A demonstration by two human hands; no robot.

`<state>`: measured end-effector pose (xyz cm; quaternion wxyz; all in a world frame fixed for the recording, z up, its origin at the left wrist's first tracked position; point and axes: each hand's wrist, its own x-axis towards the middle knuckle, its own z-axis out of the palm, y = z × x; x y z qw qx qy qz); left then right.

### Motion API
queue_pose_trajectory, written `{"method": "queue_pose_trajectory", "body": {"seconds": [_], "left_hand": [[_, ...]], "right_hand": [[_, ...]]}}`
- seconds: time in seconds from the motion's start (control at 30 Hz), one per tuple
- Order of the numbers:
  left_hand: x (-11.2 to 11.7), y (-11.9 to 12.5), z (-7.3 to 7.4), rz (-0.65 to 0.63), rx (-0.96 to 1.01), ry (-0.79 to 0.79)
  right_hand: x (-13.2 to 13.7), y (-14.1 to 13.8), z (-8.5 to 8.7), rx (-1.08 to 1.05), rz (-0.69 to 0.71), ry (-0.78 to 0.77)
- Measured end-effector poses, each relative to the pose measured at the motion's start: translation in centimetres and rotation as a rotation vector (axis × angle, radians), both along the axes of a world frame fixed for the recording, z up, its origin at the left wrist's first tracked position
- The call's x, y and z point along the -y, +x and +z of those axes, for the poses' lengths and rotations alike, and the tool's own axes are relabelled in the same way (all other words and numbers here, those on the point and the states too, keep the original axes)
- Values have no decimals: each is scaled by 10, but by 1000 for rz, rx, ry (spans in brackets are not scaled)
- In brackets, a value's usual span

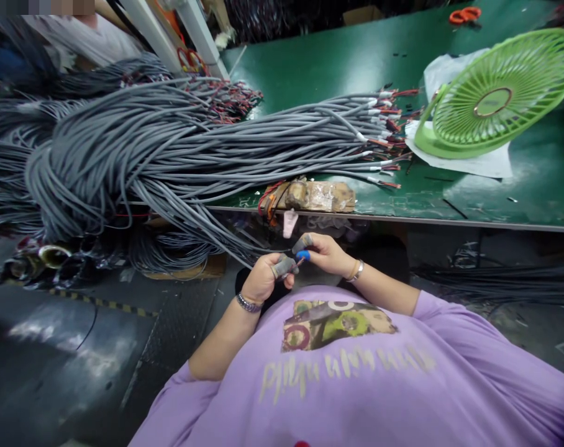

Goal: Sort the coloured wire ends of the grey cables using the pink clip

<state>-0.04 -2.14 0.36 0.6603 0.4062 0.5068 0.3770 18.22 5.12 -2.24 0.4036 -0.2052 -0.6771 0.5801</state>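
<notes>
Close in front of my body, my left hand (pixel 263 276) and my right hand (pixel 327 254) meet at the stripped end of a grey cable. Both have worn grey coverings on some fingers, and a blue cover sits on my right thumb. The left fingers pinch the cable end, where thin reddish wires show. My right thumb and forefinger are closed on the wire tips, partly hidden by the fingers. Several grey cables (pixel 217 233) run down to my hands from a large bundle (pixel 170 149) on the green table (pixel 319 68).
A green fan (pixel 494 102) stands on white paper (pixel 489 162) at the right. At the table's front edge lies a taped wooden block (pixel 328 196) with coloured wires beside it. Orange-handled scissors (pixel 464 15) lie at the back. More cable coils (pixel 179 248) are below the table.
</notes>
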Motion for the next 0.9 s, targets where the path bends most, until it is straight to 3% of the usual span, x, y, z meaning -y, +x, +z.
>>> {"method": "queue_pose_trajectory", "body": {"seconds": [0.13, 0.2, 0.3, 0.53, 0.67, 0.9], "left_hand": [[6, 4, -2, 126, -61, 158], [8, 6, -3, 152, -124, 205], [10, 7, -2, 146, -227, 262], [13, 4, -2, 75, -536, 533], [14, 4, -4, 132, -494, 509], [17, 12, -3, 379, -312, 360]], "right_hand": [[-1, 0, -6, -78, 56, -656], [0, 1, -3, -58, 161, -800], [5, -1, 7, 11, 227, -779], [12, -7, 15, 29, 173, -709], [13, -10, 13, 5, 116, -706], [16, -20, 18, -89, 13, -730]]}}
